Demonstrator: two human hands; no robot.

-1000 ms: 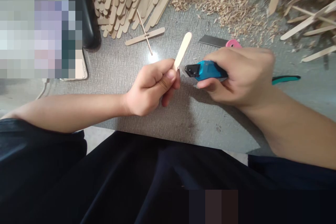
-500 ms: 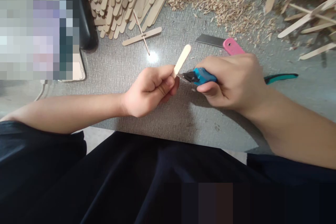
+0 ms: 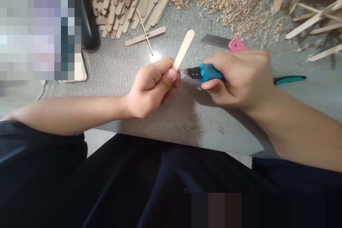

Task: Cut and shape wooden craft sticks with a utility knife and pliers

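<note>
The head view showed, at far left, a pale, round-cornered thing, mostly blurred out, with a white cable below it and a smooth black object just beside it. Next came a pile of flat wooden sticks, round-ended and light tan, lying over one another on the grey, fine-grained table. Below the pile lay a crossed pair of sticks: a flat one, with a thin one across its middle, where small dark marks showed.

The left hand was closed, pinching a wooden stick between thumb and fingers above the table. This stick was flat, straight, pale cream and smooth, with a rounded upper end leaning to the right; its lower end was hidden in the grip. Just right of the thumb was the pointed grey blade of a blue and black knife, its tip at the stick's edge; whether it touched could not be told.

Curly wood shavings lay scattered beyond. Below them was a second knife, dark-bladed and pink-handled, partly covered by the right hand, which was wrapped around the blue and black knife, thumb forward. A teal and black handle stuck out past the wrist. At far right lay a loose heap of crossed sticks.
</note>
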